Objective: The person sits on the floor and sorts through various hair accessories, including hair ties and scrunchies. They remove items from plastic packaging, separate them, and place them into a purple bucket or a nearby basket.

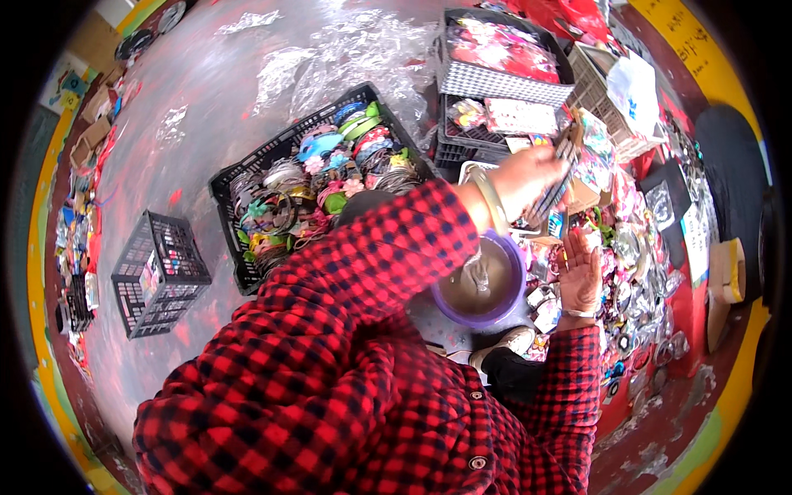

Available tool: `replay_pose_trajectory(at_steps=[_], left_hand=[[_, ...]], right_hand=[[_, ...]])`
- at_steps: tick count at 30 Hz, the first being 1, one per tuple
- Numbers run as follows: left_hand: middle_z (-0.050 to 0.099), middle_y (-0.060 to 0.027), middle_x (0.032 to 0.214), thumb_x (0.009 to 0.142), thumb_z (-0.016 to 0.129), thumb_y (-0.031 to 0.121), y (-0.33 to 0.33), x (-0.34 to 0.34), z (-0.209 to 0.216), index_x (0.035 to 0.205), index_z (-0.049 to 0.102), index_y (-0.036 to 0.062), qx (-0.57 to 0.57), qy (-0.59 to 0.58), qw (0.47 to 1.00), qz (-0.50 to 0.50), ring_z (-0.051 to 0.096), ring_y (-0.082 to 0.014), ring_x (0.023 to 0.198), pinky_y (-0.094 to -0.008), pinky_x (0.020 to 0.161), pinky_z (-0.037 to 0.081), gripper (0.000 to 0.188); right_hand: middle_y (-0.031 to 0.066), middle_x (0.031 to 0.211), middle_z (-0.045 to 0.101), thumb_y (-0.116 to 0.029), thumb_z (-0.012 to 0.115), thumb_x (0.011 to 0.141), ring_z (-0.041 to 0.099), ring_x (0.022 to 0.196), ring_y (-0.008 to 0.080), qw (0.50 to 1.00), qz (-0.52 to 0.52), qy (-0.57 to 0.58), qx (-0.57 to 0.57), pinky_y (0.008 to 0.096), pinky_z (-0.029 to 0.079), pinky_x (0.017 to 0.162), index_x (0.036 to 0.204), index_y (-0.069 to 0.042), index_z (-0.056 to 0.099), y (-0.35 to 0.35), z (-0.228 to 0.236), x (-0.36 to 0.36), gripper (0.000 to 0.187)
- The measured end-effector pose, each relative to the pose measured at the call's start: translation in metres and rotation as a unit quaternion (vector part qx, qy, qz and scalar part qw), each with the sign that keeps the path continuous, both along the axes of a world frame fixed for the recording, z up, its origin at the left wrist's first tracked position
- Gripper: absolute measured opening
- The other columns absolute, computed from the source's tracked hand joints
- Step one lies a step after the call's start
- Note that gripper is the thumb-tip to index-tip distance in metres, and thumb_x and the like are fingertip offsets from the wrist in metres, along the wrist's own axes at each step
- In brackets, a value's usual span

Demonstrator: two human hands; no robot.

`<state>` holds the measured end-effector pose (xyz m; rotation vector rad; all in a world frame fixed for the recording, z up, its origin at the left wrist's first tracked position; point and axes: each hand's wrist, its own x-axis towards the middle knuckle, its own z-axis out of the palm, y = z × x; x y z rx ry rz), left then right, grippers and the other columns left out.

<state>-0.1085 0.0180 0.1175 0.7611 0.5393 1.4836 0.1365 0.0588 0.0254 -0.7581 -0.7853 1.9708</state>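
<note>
My left hand reaches across to the right, a pale bangle at its wrist. Its fingers are closed on a bundle of thin dark strips, whose exact kind I cannot make out. Below the bundle, my right hand is palm up with its fingers stretched out and holds nothing. It hovers beside a heap of small packaged trinkets. Under my left wrist stands a purple basin of murky water with something pale and crumpled in it.
A black crate full of headbands and hair accessories stands ahead. Left of it is a smaller black crate. Stacked crates hold pink and red packets at the far right, next to a grey crate. Clear plastic wrap litters the floor.
</note>
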Motion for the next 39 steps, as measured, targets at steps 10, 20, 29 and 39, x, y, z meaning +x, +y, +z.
replay_pose_trajectory(at_steps=[10,20,29,39], left_hand=[[0.056,-0.0058,0.084,0.085,0.057,0.016,-0.194,-0.232,0.030,0.101,0.051,-0.0019,-0.103,0.288,0.926,0.221,0.051,-0.0132,0.081,-0.0268,0.069,0.042,0.024],[0.060,-0.0176,0.078,0.071,0.062,0.016,-0.347,-0.302,-0.110,0.089,0.062,0.0060,-0.291,0.723,0.533,0.329,0.057,-0.0350,0.075,-0.0409,0.066,0.044,0.021],[0.061,-0.0184,0.089,0.077,0.046,0.012,-0.325,-0.293,-0.233,0.086,0.061,0.0055,-0.341,0.789,0.407,0.309,0.059,-0.0366,0.083,-0.0448,0.075,0.046,0.019],[0.062,-0.0183,0.095,0.078,0.055,0.025,-0.342,-0.344,-0.307,0.105,0.060,0.0087,-0.386,0.789,0.425,0.219,0.056,-0.0362,0.094,-0.0425,0.082,0.042,0.031]], right_hand=[[0.0061,0.108,0.058,-0.030,0.055,0.087,0.055,0.098,0.0171,0.995,0.045,-0.085,-0.039,0.0285,0.043,0.078,0.109,-0.005,0.055,-0.004,-0.021,0.000,0.034],[0.0053,0.102,0.061,-0.032,0.056,0.086,0.057,0.096,0.0156,0.970,0.076,-0.222,-0.063,0.0277,0.045,0.075,0.103,-0.008,0.057,-0.016,-0.038,-0.013,0.030],[0.0068,0.092,0.063,-0.029,0.057,0.084,0.059,0.087,0.0176,0.951,0.116,-0.284,-0.031,0.0304,0.044,0.070,0.096,-0.007,0.058,-0.048,-0.036,-0.023,0.025],[0.0016,0.087,0.062,-0.029,0.054,0.085,0.058,0.078,0.0103,0.871,0.243,-0.427,0.009,0.0246,0.048,0.066,0.092,-0.007,0.062,-0.079,-0.028,-0.043,0.025]])
